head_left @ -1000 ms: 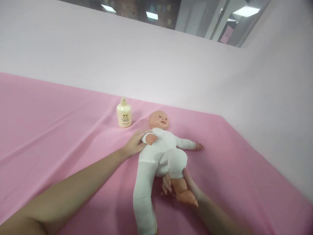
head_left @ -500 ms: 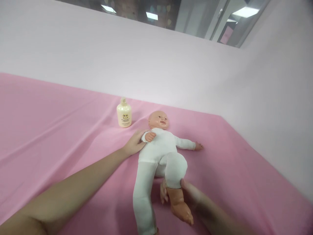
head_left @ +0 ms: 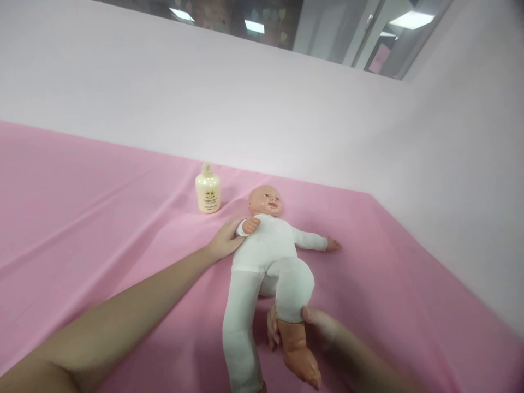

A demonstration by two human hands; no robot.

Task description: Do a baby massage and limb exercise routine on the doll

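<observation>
Pink sheet (head_left: 102,218): doll (head_left: 268,245) lies on it, bottle (head_left: 208,190) at 11 o'clock.
Left hand (head_left: 224,240): open, cups the doll's shoulder.
Right hand (head_left: 317,327): closed around its ankle.
Risk: too strong a pull may slide the doll.

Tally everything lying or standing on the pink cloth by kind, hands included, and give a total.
Doll: 1
Cream lotion bottle: 1
Hands: 2, the left hand at the doll's shoulder and the right hand gripping the doll's bent leg
Total: 4, all on the pink cloth
</observation>
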